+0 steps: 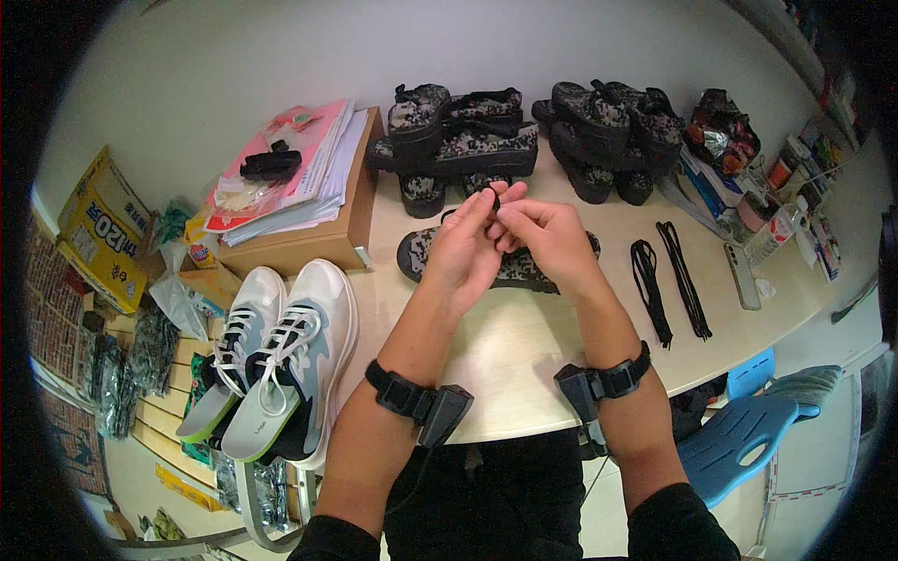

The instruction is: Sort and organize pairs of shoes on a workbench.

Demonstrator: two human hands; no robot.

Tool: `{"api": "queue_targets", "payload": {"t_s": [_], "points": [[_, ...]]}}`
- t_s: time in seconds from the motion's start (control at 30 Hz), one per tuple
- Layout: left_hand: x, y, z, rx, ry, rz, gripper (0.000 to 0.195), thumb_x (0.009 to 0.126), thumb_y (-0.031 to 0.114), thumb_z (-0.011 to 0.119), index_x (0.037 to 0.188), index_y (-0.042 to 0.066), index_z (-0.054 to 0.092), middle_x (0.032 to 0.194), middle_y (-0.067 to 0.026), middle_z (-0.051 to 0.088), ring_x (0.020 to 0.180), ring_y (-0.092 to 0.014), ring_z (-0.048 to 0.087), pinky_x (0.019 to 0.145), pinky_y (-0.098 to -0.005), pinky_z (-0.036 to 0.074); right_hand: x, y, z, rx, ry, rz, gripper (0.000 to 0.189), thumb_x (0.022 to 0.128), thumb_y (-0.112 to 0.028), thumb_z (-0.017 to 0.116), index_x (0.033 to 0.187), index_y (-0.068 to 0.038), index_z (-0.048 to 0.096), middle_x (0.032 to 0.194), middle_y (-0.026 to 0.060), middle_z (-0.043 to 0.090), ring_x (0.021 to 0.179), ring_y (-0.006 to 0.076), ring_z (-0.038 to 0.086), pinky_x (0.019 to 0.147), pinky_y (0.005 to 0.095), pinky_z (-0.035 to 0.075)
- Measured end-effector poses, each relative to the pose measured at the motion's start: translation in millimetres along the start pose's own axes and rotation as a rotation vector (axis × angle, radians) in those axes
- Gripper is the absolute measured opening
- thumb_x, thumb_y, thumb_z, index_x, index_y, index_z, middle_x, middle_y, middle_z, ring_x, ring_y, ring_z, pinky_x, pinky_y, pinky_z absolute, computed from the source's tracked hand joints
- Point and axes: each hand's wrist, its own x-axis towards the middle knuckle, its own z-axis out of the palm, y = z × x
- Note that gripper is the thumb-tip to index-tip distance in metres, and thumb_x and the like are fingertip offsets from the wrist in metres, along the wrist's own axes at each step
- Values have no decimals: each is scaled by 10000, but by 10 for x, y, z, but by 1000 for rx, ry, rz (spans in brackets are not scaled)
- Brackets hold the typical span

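Observation:
My left hand point(463, 245) and my right hand point(544, 235) meet over a camouflage shoe point(415, 256) that lies sideways on the wooden table. A thin black cord or lace point(497, 202) shows between the fingers of both hands; most of it is hidden. Right of the shoe lie two bundles of black shoelaces, one point(649, 291) beside the other point(684, 280). Behind the hands, camouflage shoes are piled in a left stack point(484, 151) and a right stack point(610, 133).
White-and-grey sneakers point(330, 336) stand at the table's left edge. Behind them is a cardboard box point(316, 245) topped with papers point(330, 161). A phone point(742, 277), a plastic bottle point(775, 228) and a foil-like bag point(722, 133) lie at the right. A blue chair point(736, 442) stands below.

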Motion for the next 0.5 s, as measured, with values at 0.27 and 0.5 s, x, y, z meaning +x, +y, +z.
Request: {"api": "queue_targets", "payload": {"t_s": [0.27,0.5], "points": [[26,-3,-105,38,-55,-30,243,987,265,435,1149,97,507,1228,-102,565,863,-134,529,698,-280,413,-1,36,17,-30,8,14,189,895,-126,585,860,48,649,728,53,633,639,102,578,596,241,473],[-34,146,54,-66,13,79,286,977,271,468,1198,92,501,1221,-90,570,1062,-228,550,877,-370,444,15,-43,-113,-95,-40,119,171,881,-113,543,790,15,612,656,44,593,562,108,555,528,245,458]]}}
